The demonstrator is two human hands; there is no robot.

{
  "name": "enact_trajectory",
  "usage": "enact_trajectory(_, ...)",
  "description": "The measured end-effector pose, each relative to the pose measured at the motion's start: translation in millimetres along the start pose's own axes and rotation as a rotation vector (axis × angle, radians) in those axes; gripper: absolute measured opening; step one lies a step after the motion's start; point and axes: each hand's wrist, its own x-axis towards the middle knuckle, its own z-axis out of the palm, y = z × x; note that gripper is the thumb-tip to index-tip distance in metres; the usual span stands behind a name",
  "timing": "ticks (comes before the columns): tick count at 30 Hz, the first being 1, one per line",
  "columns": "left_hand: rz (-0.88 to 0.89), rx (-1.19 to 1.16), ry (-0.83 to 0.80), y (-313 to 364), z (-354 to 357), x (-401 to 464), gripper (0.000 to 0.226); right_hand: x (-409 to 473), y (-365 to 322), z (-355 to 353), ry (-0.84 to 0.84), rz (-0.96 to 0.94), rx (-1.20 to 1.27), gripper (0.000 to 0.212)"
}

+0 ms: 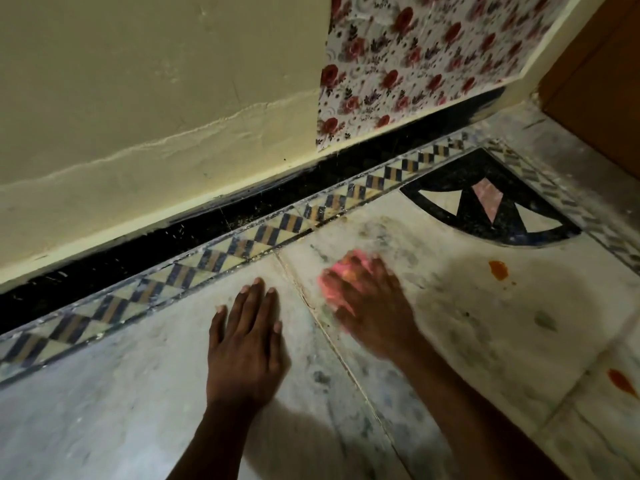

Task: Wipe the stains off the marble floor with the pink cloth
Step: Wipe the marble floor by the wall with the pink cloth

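Observation:
My right hand (pixel 372 304) presses a bunched pink cloth (pixel 341 271) onto the white marble floor (pixel 467 299); the hand is blurred and covers most of the cloth. My left hand (pixel 247 336) lies flat on the marble to the left, fingers spread, holding nothing. Grey smudges mark the slab around the cloth. An orange stain (pixel 498 269) sits to the right of the cloth, and a second orange stain (pixel 621 382) lies near the right edge. A small grey-green spot (pixel 545 322) lies between them.
A patterned tile border (pixel 221 252) and a black skirting strip (pixel 173 233) run along the cream wall (pixel 138 98) behind my hands. Floral paper (pixel 415 53) covers the wall further right. A black inlaid corner motif (pixel 485 199) lies ahead, and a brown wooden panel (pixel 602 84) stands at the right.

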Motion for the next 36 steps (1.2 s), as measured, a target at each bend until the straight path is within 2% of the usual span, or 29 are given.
enact_trajectory(3,-0.004,0.009,-0.007,0.3,0.3,0.4,0.064,47.4,34.0,-16.7,0.087,0.546,0.12,0.068)
enact_trajectory(4,-0.005,0.008,0.001,1.0,0.6,-0.2,0.064,70.3,33.1,-20.5,0.086,0.635,0.163,0.07)
enact_trajectory(6,0.002,0.005,0.009,0.6,1.3,0.8,0.063,102.1,11.2,-21.9,0.053,0.569,0.158,0.071)
enact_trajectory(8,0.003,0.005,0.01,0.0,1.1,0.1,0.063,100.0,-18.1,-12.1,0.047,0.298,0.08,0.07)
enact_trajectory(10,-0.008,0.01,0.005,1.2,-0.3,-1.4,0.062,57.8,-35.4,-2.4,0.022,0.052,0.031,0.068)
enact_trajectory(12,-0.01,0.0,-0.006,2.9,-2.3,0.0,0.062,3.9,-30.0,1.6,0.002,-0.033,0.043,0.066)
enact_trajectory(13,-0.013,-0.003,-0.004,3.5,-3.4,1.1,0.062,-13.7,-18.5,2.9,0.007,-0.004,0.047,0.065)
enact_trajectory(15,-0.016,0.015,-0.01,4.2,-5.1,3.1,0.061,-18.3,11.2,-0.8,0.037,0.21,0.069,0.063)
enact_trajectory(17,-0.014,0.033,-0.027,3.9,-4.9,2.6,0.061,4.7,27.1,-5.7,0.069,0.458,0.102,0.066)
enact_trajectory(19,-0.011,0.033,-0.028,3.5,-4.6,1.3,0.061,41.6,24.8,-7.2,0.051,0.547,0.137,0.068)
enact_trajectory(21,-0.005,0.039,-0.013,3.8,-5.8,-0.3,0.061,76.3,13.9,-10.3,-0.003,0.499,0.146,0.069)
enact_trajectory(23,0.0,0.046,-0.011,2.0,-4.9,2.2,0.061,91.4,3.0,-12.9,-0.045,0.369,0.095,0.07)
enact_trajectory(27,-0.024,0.026,0.023,5.0,-6.0,-0.1,0.061,37.1,-9.6,-15.1,-0.088,-0.024,0.036,0.069)
enact_trajectory(29,-0.01,0.023,0.011,8.2,-8.6,3.5,0.061,0.3,3.1,-12.0,-0.083,-0.039,0.026,0.066)
enact_trajectory(31,-0.019,0.033,0.003,8.6,-11.1,3.6,0.062,-11.6,14.4,-14.1,-0.074,0.14,0.07,0.065)
enact_trajectory(34,-0.012,0.068,-0.025,9.1,-10.6,2.5,0.064,22.0,10.8,-18.0,-0.078,0.449,0.128,0.069)
enact_trajectory(36,0.006,0.079,-0.018,6.3,-8.4,2.5,0.065,47.7,1.7,-17.2,-0.056,0.553,0.153,0.069)
